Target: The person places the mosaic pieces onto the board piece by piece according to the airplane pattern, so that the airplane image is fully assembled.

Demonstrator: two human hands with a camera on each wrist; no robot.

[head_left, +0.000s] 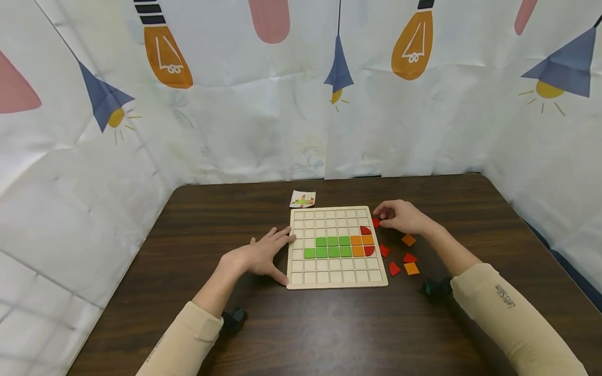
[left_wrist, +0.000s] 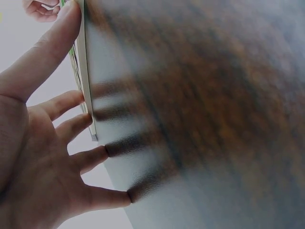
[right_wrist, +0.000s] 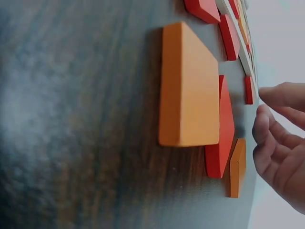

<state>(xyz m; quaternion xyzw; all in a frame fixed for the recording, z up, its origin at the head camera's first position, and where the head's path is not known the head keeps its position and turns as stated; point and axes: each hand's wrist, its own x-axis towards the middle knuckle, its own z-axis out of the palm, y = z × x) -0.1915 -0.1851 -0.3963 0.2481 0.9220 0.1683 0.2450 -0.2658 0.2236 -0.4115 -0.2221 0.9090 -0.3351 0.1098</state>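
A square pale wooden grid board (head_left: 338,279) lies on the table, with green squares (head_left: 333,247) in two rows, orange squares (head_left: 356,245) beside them and two red rounded pieces (head_left: 365,230) at the right. My left hand (head_left: 263,256) has its fingers spread, with thumb and fingertips at the board's left edge. By the board's right edge, my right hand (head_left: 405,216) has bent fingers around a small gap, close to a red piece (head_left: 376,222) lying on the table. In the right wrist view that red piece (right_wrist: 249,90) appears just beyond the fingertips; whether they touch it is unclear.
Loose red pieces (head_left: 394,268) and orange squares (head_left: 411,268) lie right of the board, below my right hand. A small printed card (head_left: 302,199) with a coloured grid pattern lies behind the board. A patterned white curtain (head_left: 282,130) hangs behind the dark wooden table (head_left: 324,334).
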